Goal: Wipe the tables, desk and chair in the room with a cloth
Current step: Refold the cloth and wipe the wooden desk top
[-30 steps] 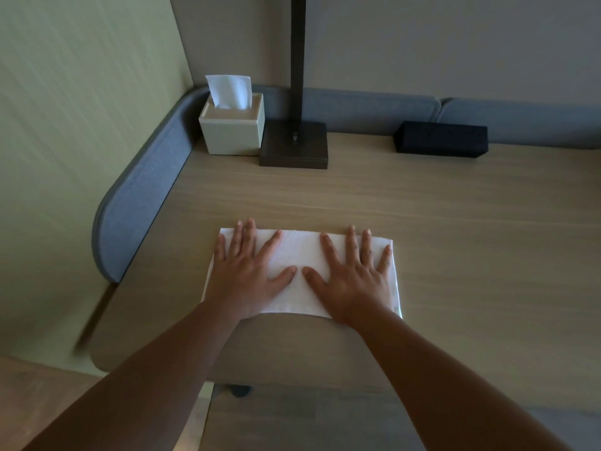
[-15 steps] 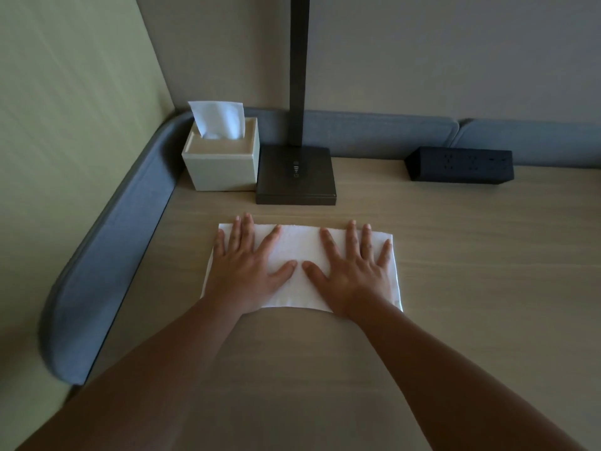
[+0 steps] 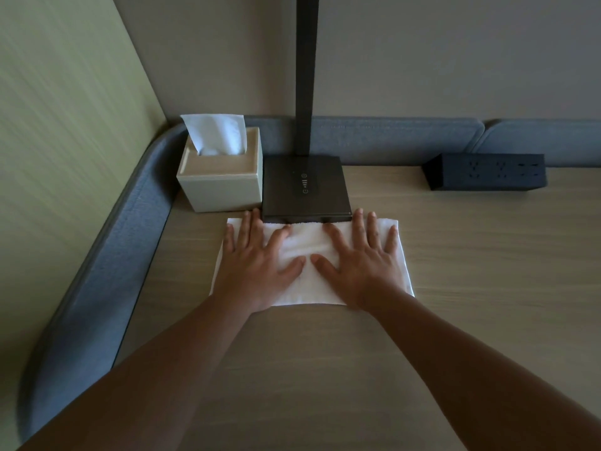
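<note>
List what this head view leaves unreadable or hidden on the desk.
All in the head view:
Lamp post: cut by the top edge; its head unseen.
Lamp base: control marks too small to read.
Cloth: much of it covered by the left hand and right hand.
Desk: front edge hidden by forearms and the bottom edge.

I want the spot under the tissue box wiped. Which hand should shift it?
Likely left. The left hand lies on the cloth just in front of the tissue box; the right hand is farther off, in front of the lamp base.
</note>
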A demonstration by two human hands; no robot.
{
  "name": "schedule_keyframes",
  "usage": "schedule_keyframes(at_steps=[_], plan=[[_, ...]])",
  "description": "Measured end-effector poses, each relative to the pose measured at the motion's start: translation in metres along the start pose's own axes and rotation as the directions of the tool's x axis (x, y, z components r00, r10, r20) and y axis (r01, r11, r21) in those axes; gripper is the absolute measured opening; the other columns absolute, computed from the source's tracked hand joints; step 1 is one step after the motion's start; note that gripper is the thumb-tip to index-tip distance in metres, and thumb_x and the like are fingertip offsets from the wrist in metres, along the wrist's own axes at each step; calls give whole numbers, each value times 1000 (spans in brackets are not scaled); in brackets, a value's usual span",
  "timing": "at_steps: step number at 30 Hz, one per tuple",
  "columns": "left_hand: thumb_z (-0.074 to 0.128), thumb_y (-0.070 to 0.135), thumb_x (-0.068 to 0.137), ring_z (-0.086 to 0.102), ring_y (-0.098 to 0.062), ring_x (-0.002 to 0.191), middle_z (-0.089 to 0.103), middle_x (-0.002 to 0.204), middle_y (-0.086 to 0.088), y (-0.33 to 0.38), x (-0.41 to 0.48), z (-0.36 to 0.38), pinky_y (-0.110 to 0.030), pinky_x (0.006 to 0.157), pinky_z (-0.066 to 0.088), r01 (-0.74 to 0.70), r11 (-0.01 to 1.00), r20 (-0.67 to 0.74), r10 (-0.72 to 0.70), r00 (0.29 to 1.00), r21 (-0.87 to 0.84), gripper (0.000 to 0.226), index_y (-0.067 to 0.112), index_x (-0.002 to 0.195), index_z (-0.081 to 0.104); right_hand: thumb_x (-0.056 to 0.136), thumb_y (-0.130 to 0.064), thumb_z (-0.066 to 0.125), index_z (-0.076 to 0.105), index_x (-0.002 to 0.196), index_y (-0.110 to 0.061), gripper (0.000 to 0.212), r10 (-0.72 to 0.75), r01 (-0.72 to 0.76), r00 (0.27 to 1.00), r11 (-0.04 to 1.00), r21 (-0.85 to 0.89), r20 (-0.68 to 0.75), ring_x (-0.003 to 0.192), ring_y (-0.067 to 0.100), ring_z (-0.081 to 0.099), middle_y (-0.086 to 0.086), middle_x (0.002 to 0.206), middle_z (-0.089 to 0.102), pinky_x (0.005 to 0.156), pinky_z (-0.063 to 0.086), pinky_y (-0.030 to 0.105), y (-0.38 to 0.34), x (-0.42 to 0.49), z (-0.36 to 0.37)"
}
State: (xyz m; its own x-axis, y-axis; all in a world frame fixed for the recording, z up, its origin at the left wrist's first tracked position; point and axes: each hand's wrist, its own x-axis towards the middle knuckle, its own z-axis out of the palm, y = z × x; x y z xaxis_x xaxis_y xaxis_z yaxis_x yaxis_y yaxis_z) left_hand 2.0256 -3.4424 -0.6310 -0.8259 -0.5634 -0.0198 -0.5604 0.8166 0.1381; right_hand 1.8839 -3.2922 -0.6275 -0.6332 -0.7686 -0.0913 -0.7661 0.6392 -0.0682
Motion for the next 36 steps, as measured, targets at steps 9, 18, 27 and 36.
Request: schedule_keyframes(at_steps=[9, 18, 27, 36], plan=[[16, 78, 86, -12, -29, 155, 4, 167, -21, -2, 2, -1, -54, 123, -6, -18, 1000, -3, 18, 1000, -8, 75, 41, 151, 24, 89, -83, 9, 2, 155, -50, 74, 0, 0, 1000, 1000, -4, -8, 156, 34, -15, 14, 170, -12, 122, -8, 63, 0, 5, 1], [13, 81, 90, -19, -29, 154, -16, 167, -15, -16, -19, -4, -53, 123, -8, -21, 999, 56, 18, 998, 46, 79, 43, 158, -1, 84, -86, -2, -15, 156, -49, 81, 23, -22, 999, 999, -46, 26, 154, 37, -20, 15, 168, -22, 120, -9, 65, -12, -15, 6], [13, 81, 89, -21, -27, 153, -20, 166, -13, -23, -74, -3, -51, 123, -9, 11, 999, 67, -14, 998, 48, 80, 45, 157, -7, 86, -84, -1, -14, 157, -48, 81, 8, -7, 999, 1000, -29, 36, 154, 37, -21, 15, 167, -23, 119, -11, 65, -36, -66, 11], [13, 82, 88, -17, -29, 154, -17, 167, -14, -22, -144, 2, -52, 124, -6, 18, 998, 30, -20, 999, 62, 82, 43, 158, -7, 86, -84, 1, -12, 158, -47, 81, -2, 1, 999, 1000, 5, 33, 154, 34, -22, 12, 168, -22, 119, -12, 65, -53, -134, 18]])
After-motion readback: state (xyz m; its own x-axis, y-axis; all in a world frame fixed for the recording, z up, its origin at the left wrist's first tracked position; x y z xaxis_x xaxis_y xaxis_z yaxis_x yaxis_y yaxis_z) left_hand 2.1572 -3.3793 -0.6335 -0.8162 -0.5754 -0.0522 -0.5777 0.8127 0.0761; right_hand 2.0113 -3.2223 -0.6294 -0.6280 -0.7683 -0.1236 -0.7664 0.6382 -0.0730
